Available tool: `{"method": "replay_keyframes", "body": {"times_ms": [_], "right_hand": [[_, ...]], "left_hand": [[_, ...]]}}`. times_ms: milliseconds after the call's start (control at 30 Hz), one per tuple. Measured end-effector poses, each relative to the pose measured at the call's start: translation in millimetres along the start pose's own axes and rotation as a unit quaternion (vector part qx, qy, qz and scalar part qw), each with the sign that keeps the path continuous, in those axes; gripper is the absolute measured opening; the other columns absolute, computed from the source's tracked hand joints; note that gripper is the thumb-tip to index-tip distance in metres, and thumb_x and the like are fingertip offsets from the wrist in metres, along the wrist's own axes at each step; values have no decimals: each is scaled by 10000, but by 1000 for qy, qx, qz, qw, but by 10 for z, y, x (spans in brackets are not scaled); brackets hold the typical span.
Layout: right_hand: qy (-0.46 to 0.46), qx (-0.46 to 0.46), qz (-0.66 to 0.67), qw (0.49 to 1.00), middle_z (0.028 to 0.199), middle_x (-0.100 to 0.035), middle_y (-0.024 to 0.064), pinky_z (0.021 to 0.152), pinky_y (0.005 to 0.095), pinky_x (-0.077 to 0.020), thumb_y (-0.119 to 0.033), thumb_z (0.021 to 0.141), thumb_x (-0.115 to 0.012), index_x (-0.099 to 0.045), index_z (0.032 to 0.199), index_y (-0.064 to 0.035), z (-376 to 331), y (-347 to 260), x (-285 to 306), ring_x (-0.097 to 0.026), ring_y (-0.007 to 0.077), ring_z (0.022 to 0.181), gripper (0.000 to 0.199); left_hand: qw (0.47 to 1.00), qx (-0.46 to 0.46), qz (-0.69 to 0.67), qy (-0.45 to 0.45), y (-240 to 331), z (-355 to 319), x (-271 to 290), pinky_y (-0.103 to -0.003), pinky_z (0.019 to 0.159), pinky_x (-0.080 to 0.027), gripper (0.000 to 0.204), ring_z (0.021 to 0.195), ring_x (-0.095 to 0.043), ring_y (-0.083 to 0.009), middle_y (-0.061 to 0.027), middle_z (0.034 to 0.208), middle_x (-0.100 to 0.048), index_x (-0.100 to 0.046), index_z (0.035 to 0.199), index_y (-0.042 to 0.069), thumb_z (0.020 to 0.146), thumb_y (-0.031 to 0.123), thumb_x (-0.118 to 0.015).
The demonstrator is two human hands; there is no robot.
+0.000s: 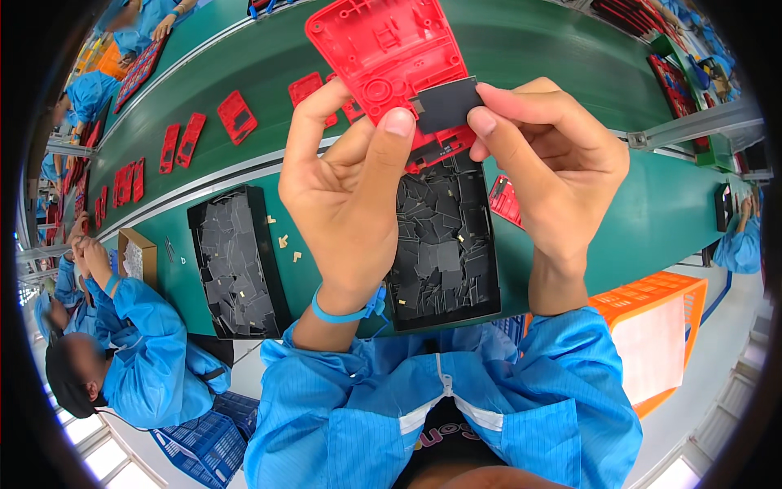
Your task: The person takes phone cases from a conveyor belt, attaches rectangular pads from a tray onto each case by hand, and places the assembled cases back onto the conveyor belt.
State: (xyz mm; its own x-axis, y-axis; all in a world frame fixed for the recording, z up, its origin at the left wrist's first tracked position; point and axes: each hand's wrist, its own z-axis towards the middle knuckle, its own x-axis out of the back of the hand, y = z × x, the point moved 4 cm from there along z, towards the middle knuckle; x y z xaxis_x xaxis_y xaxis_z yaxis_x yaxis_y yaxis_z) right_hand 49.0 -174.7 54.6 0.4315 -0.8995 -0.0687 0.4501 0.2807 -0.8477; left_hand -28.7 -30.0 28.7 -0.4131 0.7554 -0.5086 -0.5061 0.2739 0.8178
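Observation:
My left hand (350,183) is closed on a red plastic housing (387,45), thumb on its near part and fingers behind it. The housing has moulded ribs and a ring shape inside. My right hand (562,159) pinches the right edge of a thin black rectangular piece (450,106), which lies against the lower part of the housing, close to my left thumb. Whether it is fixed there, I cannot tell. Below my hands, a black tray (494,277) holds many loose dark flat pieces. A blue wristband (338,316) circles my left wrist.
A second black tray (279,306) of dark pieces lies to the left, with tan scraps (283,242) beside it. Red housings (236,116) rest along the green conveyor belt (269,57). An orange crate (692,293) stands at right; a co-worker (155,359) sits at left.

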Motion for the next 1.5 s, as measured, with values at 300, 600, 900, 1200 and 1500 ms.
{"method": "replay_keyframes", "body": {"times_ms": [300, 600, 900, 1200, 1500], "right_hand": [[11, 144, -217, 966, 1066, -639, 119, 679, 230, -440, 147, 805, -764, -754, 1089, 57, -59, -75, -105, -557, 111, 785, 298], [57, 163, -169, 970, 1054, -644, 103, 589, 219, -463, 95, 815, -778, -763, 1051, 9, -143, 99, -244, -606, 98, 726, 252], [-19, 86, -98, 991, 1010, -687, 127, 743, 236, -509, 160, 844, -728, -733, 1081, 72, -89, 18, -147, -640, 138, 867, 253], [9, 221, -274, 936, 927, -638, 109, 590, 262, -484, 100, 717, -769, -764, 1048, 17, -144, -26, -284, -614, 175, 684, 341], [-70, -20, -55, 996, 861, -652, 63, 627, 244, -454, 81, 884, -727, -680, 945, 58, -55, 160, -217, -568, 80, 735, 80]], "left_hand": [[999, -12, 31, -31, 11, -26, 49, -383, 956, -576, 395, 1110, -686, -221, -222, 1198, -704, -462, 1392, -50, 1018, -11, -584], [999, -38, 13, -4, -24, -93, -106, -180, 681, -390, 307, 826, -518, -11, -38, 1075, -655, -468, 1356, -23, 1102, 150, -460], [998, -38, -14, -40, -4, -111, -42, -399, 1067, -481, 388, 1229, -596, -227, -153, 1348, -605, -446, 1456, -30, 1094, 109, -457], [998, -60, -1, -19, -27, -101, -51, -354, 1012, -508, 332, 1142, -640, -200, -139, 1272, -649, -488, 1387, -30, 1070, 65, -507], [999, -43, 3, -19, -36, -29, 18, -307, 958, -505, 299, 1078, -657, -155, -108, 1191, -695, -579, 1289, -46, 993, -15, -611]]}}
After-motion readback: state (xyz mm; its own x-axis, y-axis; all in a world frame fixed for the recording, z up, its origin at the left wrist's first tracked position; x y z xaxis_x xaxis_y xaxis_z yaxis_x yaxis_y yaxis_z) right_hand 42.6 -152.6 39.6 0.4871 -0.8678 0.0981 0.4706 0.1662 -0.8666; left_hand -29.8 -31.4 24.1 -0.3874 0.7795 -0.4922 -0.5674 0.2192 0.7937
